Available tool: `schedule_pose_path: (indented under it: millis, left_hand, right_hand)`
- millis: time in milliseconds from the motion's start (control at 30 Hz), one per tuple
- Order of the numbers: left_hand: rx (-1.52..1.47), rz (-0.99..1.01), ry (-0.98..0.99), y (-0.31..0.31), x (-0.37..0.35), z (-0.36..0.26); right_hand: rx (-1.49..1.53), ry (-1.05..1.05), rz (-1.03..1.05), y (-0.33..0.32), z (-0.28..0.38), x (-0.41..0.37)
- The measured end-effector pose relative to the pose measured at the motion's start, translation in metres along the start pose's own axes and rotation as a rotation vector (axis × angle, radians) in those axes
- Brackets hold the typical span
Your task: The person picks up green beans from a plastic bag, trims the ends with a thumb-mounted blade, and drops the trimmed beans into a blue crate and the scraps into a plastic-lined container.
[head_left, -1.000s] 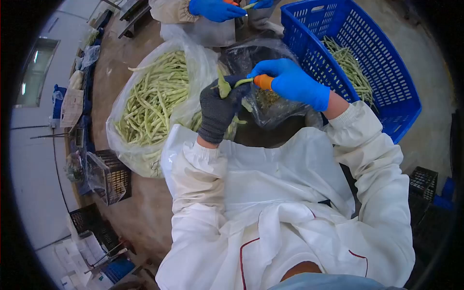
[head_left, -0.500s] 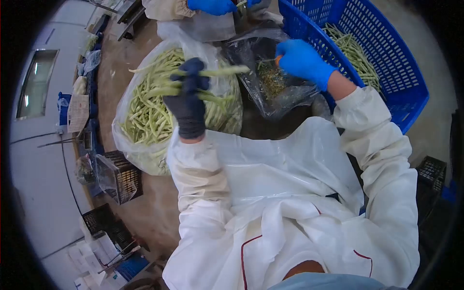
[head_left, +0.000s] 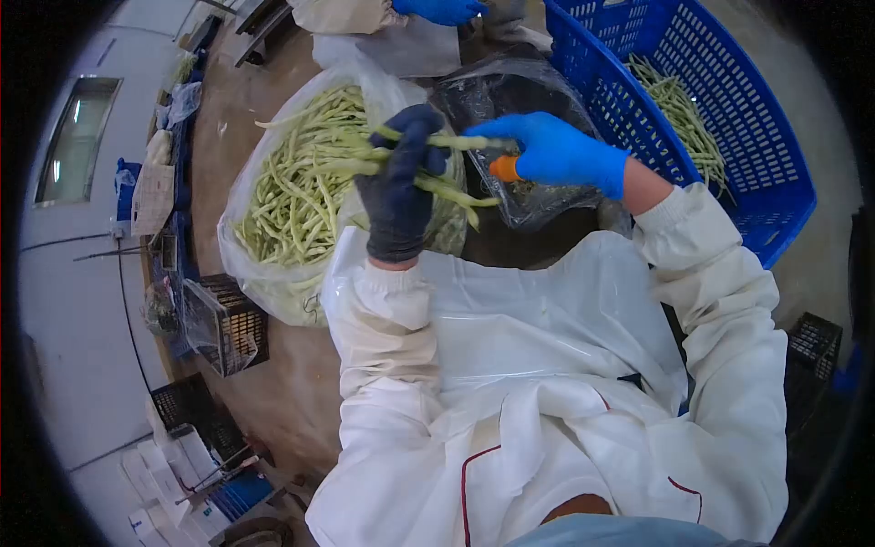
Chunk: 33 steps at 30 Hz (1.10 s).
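Observation:
My left hand (head_left: 401,187), in a dark glove, is closed around several long green beans (head_left: 448,190) whose ends stick out to the right. In a blue glove, my right hand (head_left: 561,157) grips a small tool with an orange handle (head_left: 504,168), its tip at the end of one bean. Behind my left hand lies a clear plastic bag (head_left: 235,246) full of beans (head_left: 301,191). Under my right hand is a dark tray lined with clear plastic (head_left: 524,210), with small trimmings in it.
A blue crate (head_left: 756,137) holding beans (head_left: 679,114) stands at the upper right. Across from me are a co-worker's blue-gloved hand (head_left: 442,9) and pale sleeve (head_left: 342,14). A black crate (head_left: 239,328) stands at the left on the brown floor (head_left: 301,374).
My left hand has moved right with the beans. My right hand has come left and slightly down, bringing the tool to the bean end. The view has shifted slightly.

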<state>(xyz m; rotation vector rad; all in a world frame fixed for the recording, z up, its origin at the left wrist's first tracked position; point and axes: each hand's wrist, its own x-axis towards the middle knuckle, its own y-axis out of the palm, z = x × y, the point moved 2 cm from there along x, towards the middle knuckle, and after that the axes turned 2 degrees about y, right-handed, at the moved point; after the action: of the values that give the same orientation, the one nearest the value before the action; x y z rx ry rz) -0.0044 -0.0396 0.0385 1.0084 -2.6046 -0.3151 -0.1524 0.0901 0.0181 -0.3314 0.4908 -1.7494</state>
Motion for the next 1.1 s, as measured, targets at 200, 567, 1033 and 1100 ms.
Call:
schedule_pose_path:
  millis: [200,567,1033,1100]
  left_hand:
    - [-0.049,0.091,-0.279,0.0,-0.005,0.014]
    - [0.252,0.233,-0.465,0.011,-0.023,0.053]
    - [0.776,0.205,-0.11,0.019,-0.024,0.052]
    - [0.436,0.081,-0.153,0.024,-0.03,0.051]
  right_hand:
    - [0.734,0.091,-0.363,-0.042,-0.036,0.004]
    - [0.454,-0.037,-0.162,-0.016,0.01,-0.012]
    - [-0.771,-0.524,-0.293,-0.014,0.002,-0.016]
    - [-0.411,-0.496,-0.483,-0.011,0.001,-0.016]
